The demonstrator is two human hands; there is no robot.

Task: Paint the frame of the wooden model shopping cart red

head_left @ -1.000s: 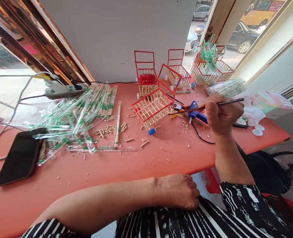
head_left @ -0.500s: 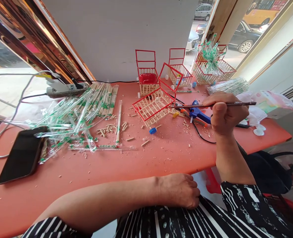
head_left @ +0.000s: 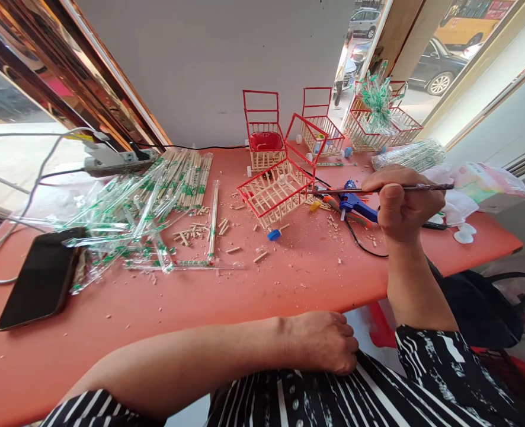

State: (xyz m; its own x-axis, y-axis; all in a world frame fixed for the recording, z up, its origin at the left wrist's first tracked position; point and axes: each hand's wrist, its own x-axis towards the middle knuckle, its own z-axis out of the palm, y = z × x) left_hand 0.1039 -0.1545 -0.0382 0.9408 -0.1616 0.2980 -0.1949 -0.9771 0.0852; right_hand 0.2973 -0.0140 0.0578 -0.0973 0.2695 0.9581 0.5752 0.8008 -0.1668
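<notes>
My right hand (head_left: 407, 201) is closed in a pinch around a thin dark brown stick (head_left: 426, 187), held nearly level. The stick's far tip meets, or lies just in front of, the right corner of a small model shopping cart (head_left: 274, 193). That cart is built of pale wooden sticks with a red rim and a red handle frame, and it stands tilted on the table. A blue wheel (head_left: 274, 235) shows at its near bottom. My left hand (head_left: 322, 341) rests against my shirt at the table edge, fingers curled into a loose fist; its palm side is hidden.
Behind stand more carts, one with a red bowl-like piece (head_left: 266, 141). Near my right hand lies a blue glue gun (head_left: 355, 207). Wrapped chopsticks (head_left: 186, 178), cut pieces (head_left: 191, 231) and a phone (head_left: 40, 279) lie left. A tissue pack (head_left: 491, 187) is at right.
The stick has shifted very slightly left in my right hand. My left hand and the carts have stayed put. A person has come into view outside the window.
</notes>
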